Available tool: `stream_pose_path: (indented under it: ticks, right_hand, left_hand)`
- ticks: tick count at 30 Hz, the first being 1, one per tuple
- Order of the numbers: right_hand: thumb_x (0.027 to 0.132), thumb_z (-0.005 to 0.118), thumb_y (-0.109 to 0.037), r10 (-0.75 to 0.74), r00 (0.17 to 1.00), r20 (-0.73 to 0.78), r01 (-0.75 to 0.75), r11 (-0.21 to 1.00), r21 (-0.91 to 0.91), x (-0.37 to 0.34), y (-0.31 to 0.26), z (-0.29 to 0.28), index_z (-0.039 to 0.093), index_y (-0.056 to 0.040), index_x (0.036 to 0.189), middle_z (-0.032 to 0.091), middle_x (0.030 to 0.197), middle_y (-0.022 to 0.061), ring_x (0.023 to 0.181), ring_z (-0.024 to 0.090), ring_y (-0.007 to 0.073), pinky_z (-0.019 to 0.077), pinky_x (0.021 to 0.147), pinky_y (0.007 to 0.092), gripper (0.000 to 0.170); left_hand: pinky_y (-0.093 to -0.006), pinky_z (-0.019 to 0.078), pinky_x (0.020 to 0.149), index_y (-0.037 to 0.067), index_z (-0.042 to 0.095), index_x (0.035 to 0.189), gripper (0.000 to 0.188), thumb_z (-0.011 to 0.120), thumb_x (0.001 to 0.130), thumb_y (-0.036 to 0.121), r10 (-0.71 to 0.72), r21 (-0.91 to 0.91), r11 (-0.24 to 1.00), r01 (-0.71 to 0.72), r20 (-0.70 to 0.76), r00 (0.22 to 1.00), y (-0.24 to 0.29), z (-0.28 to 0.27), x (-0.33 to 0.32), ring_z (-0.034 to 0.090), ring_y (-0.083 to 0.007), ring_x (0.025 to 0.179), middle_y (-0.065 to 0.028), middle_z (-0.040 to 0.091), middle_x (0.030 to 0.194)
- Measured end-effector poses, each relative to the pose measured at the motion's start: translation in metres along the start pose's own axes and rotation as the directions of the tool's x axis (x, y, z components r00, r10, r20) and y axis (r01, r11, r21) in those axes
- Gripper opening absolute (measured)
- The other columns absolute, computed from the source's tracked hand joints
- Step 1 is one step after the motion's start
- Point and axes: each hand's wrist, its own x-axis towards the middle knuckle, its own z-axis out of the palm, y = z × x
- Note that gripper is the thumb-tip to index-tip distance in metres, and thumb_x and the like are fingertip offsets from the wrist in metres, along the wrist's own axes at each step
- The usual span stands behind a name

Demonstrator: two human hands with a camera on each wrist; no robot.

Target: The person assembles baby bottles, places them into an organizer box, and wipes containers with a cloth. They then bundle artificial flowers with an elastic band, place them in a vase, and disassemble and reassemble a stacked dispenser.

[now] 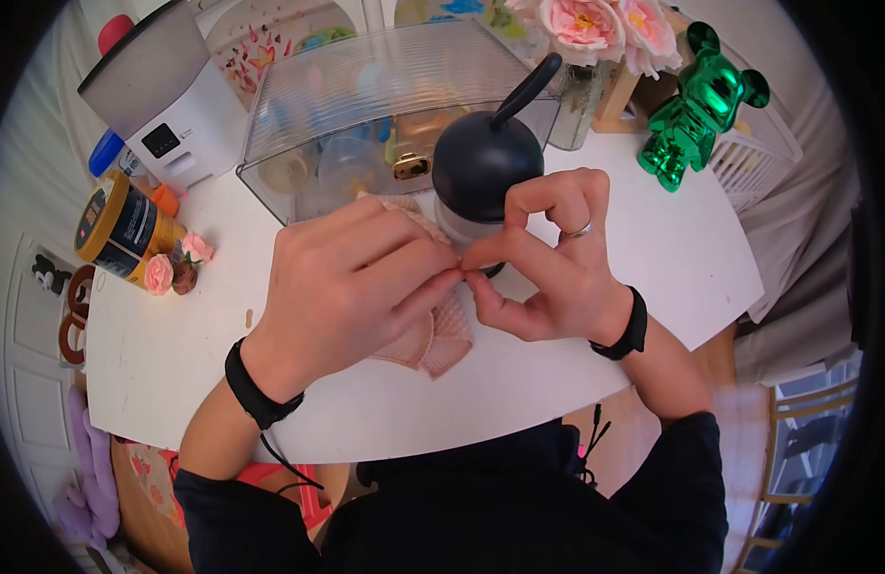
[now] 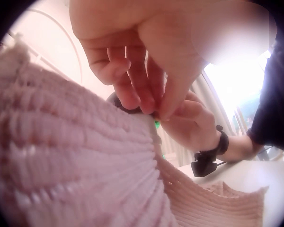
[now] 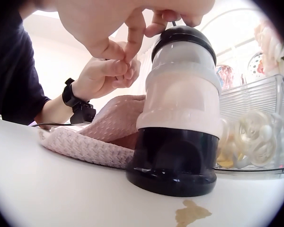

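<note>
Over the white table, the left hand (image 1: 342,277) and the right hand (image 1: 557,258) meet at their thumb and index fingertips. Whether anything small lies between those tips cannot be told. Beneath the left hand is a crumpled pink textured cloth (image 1: 440,335), large and close in the left wrist view (image 2: 85,156). Just behind the right fingers stands a stacked container with a round black lid (image 1: 485,158) and looped handle. Its pale middle sections (image 3: 182,101) and black base show in the right wrist view. The right hand's other fingers are bent and raised near the lid.
Behind stands a clear ribbed box (image 1: 366,105) with bottles and other items inside. A white appliance (image 1: 179,124), a tub with a yellow lid (image 1: 127,230) and small pink flowers are at left. A green shiny bear figure (image 1: 696,110) and a flower vase (image 1: 578,110) are at right.
</note>
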Motion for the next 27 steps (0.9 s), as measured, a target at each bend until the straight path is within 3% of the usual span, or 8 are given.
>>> stream_pose_path:
  ticks: [7, 11, 27]
  right_hand:
    - [0.068, 0.084, -0.016, -0.025, 0.999, 0.029, 0.025, 1.0, -0.003, -0.0002, 0.0018, -0.0005, 0.07, -0.0211, 0.086, 0.056, 0.108, 0.0012, 0.099, 0.049, 0.026, 0.0408, 0.085, 0.0368, 0.024]
    - [0.063, 0.082, -0.017, -0.045, 0.998, 0.053, 0.046, 0.999, -0.024, -0.0041, 0.0038, 0.0044, 0.069, -0.0218, 0.084, 0.051, 0.106, 0.0037, 0.105, 0.047, 0.0271, 0.037, 0.087, 0.04, 0.025]
    - [0.063, 0.083, -0.014, 0.011, 1.0, 0.001, -0.011, 0.999, 0.042, -0.0052, 0.0061, 0.0004, 0.068, -0.0201, 0.086, 0.055, 0.113, 0.0034, 0.108, 0.048, 0.0294, 0.0421, 0.087, 0.0406, 0.027]
  left_hand:
    - [-0.0313, 0.0516, 0.058, 0.012, 0.077, 0.085, 0.022, 0.092, 0.069, 0.011, 0.094, 0.085, 0.992, -0.094, -0.002, 0.996, 0.0025, -0.0001, 0.0009, 0.064, -0.0191, 0.069, 0.0008, 0.07, 0.083]
    - [-0.0313, 0.0512, 0.057, 0.012, 0.078, 0.086, 0.023, 0.093, 0.069, 0.012, 0.12, 0.079, 0.99, -0.118, -0.016, 0.993, 0.0035, 0.0011, 0.0027, 0.064, -0.0195, 0.069, 0.0004, 0.07, 0.083]
    - [-0.0307, 0.0506, 0.059, 0.012, 0.08, 0.087, 0.022, 0.094, 0.07, 0.012, 0.066, 0.034, 0.997, -0.065, -0.03, 0.997, 0.0024, -0.003, 0.0039, 0.065, -0.019, 0.069, 0.0, 0.072, 0.081]
